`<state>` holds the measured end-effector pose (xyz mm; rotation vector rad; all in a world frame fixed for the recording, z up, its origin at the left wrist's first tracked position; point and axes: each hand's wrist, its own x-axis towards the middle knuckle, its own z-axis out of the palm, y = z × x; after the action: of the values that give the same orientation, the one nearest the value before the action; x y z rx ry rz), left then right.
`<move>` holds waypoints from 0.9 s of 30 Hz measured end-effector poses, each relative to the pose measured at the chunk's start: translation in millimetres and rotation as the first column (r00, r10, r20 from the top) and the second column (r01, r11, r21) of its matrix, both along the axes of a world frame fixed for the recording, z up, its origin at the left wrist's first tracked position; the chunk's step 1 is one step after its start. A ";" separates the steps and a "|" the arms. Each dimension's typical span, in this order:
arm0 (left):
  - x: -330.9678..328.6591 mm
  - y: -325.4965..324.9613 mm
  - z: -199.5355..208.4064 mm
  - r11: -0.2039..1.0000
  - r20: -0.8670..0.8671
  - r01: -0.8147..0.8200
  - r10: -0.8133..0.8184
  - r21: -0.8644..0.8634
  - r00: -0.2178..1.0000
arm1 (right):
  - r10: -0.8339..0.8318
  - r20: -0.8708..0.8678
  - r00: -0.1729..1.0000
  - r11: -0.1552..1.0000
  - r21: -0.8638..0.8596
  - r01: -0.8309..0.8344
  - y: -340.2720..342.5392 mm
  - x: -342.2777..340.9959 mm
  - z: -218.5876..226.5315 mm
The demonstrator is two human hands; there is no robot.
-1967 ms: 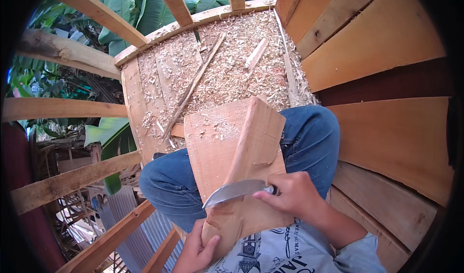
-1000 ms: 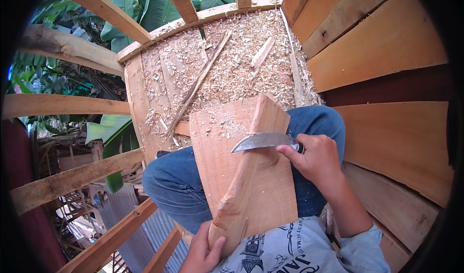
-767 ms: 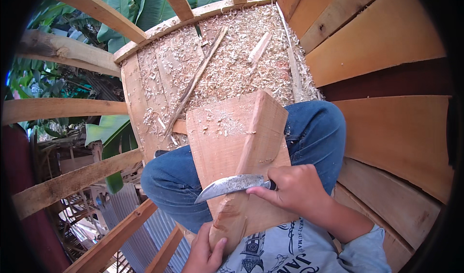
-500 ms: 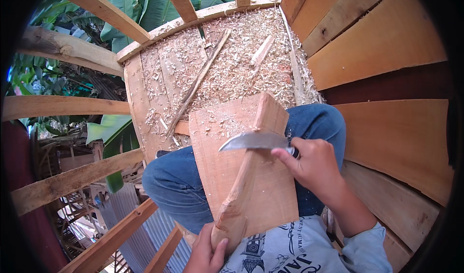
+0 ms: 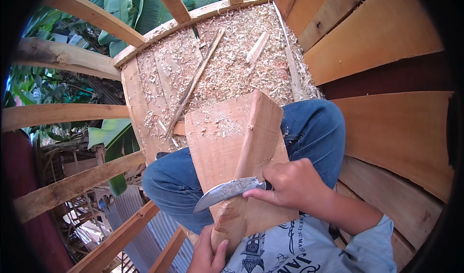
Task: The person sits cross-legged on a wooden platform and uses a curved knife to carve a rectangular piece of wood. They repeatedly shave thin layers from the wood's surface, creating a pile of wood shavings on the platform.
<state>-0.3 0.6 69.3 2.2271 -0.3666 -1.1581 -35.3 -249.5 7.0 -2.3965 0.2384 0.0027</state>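
Gripping the handle of a curved knife (image 5: 227, 191), the right hand (image 5: 290, 186) is closed tight around it, with the grey blade lying crosswise over the near part of a thick wooden block (image 5: 237, 152). The left hand (image 5: 208, 251) is closed on the block's lower end, fingers curled round the edge nearest the body, steadying it from below. The block rests propped on the person's lap, leaning against the knees in blue jeans (image 5: 309, 128), its far end pointing away towards the plank floor (image 5: 159, 79). A raised ridge runs along its length, with a flatter face to its left that carries loose shavings.

The block looks stiff and fairly heavy, with raw, dry faces that should give the hands good grip rather than slide. Its corners and ridge seem sharp enough to press into a palm, so the lower end, where the left hand sits behind the blade's edge, appears the sound place to hold it. The knife seems light by comparison; its handle is hidden inside the fist.

Beyond the knees, the floor is thickly covered with pale wood shavings (image 5: 232, 65), and a thin long stick (image 5: 193, 84) lies slantwise across them, with a shorter offcut (image 5: 256, 48) further off. Wooden rails (image 5: 77, 186) frame the left side, with large green leaves (image 5: 121, 2) past them, and broad boards (image 5: 382, 41) wall the right.
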 end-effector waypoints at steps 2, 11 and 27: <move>-1.2 0.8 1.9 1.000 0.003 -0.020 0.020 0.012 1.000 | -0.066 -0.051 0.997 0.989 -0.136 0.058 -24.3 8.8 -6.8; 1.0 -3.5 -1.7 0.999 0.001 -0.018 0.018 -0.035 1.000 | 0.017 0.039 0.999 0.996 -0.091 -0.013 -4.4 -4.0 -6.8; -2.4 -5.5 6.2 0.999 -0.016 -0.037 0.036 -0.021 0.999 | -0.532 -0.214 0.819 0.816 0.127 0.564 -50.7 -15.5 -8.4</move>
<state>-2.8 -4.9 75.5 2.1964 -0.3288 -1.1470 -50.8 -300.1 -1.4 -2.0603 0.9682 -0.0381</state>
